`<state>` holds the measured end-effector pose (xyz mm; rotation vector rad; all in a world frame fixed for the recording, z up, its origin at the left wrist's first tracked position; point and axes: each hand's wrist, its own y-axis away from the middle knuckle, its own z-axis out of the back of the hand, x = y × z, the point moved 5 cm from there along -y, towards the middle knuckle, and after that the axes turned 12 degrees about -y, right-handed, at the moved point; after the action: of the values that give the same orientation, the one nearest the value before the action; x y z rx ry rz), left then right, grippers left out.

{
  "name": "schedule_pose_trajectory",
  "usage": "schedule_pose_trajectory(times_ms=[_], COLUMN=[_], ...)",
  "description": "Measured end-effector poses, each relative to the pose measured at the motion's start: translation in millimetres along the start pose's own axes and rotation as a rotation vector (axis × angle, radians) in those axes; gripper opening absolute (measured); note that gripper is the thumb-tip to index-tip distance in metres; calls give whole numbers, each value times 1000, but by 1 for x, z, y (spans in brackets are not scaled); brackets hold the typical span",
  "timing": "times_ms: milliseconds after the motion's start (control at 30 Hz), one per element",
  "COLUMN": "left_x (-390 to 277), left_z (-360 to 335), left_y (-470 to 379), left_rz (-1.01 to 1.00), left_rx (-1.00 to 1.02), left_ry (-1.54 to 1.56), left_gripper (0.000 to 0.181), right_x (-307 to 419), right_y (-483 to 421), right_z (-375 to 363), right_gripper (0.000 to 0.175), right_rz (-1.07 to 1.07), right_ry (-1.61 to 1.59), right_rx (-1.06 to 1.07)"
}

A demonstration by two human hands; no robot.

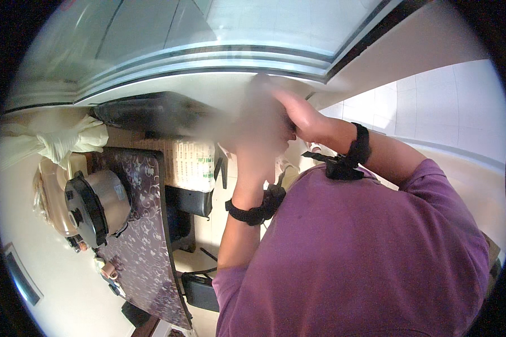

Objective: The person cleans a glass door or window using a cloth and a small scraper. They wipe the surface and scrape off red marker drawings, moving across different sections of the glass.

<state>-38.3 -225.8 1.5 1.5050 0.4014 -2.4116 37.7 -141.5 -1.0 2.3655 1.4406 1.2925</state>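
Both arms reach up to the middle of the head view, a black strap round each wrist. My left hand (257, 166) is largely lost in a grey blur, and its fingers cannot be made out. To the right, my right hand (297, 111) is curved, its fingers partly behind the same blur. Something dark shows between the hands, but what it is cannot be told. Left of them lies a long black object (152, 111), partly blurred, along the foot of the glass panel (236, 33).
A table with a floral top (141, 236) carries an electric cooker (105, 202) and a roll of tape (109, 270). A knotted pale bag (63, 139) is above it. A printed package (189, 164) rests by a black chair (200, 290). Tiled floor (434, 101) shows at right.
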Motion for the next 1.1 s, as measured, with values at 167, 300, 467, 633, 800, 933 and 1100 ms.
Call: schedule_pose_trajectory(times_ms=[167, 300, 467, 633, 800, 933, 1100], left_x=[-2, 4, -9, -4, -16, -18, -6], left_z=[-3, 4, 4, 4, 11, -14, -7], left_y=[-4, -7, -15, -7, -21, -9, -5], left_rz=[280, 627, 499, 724, 417, 502, 729], left_rx=[44, -99, -101, -32, 9, 105, 53], left_ry=[224, 478, 410, 475, 328, 238, 376], left_gripper=[23, 22, 22, 23, 25, 25, 26], right_x=[8, 11, 13, 3, 9, 9, 11], right_y=[8, -4, -5, -3, -12, 11, 6], right_z=[2, -11, -14, -4, -10, 15, 4], right_gripper=[35, 34, 32, 31, 35, 35, 32], right_rz=[69, 163, 163, 169, 244, 164, 282], right_ry=[73, 63, 26, -160, 14, -126, 22], right_rx=[-12, 7, 31, -114, 34, -74, 54])
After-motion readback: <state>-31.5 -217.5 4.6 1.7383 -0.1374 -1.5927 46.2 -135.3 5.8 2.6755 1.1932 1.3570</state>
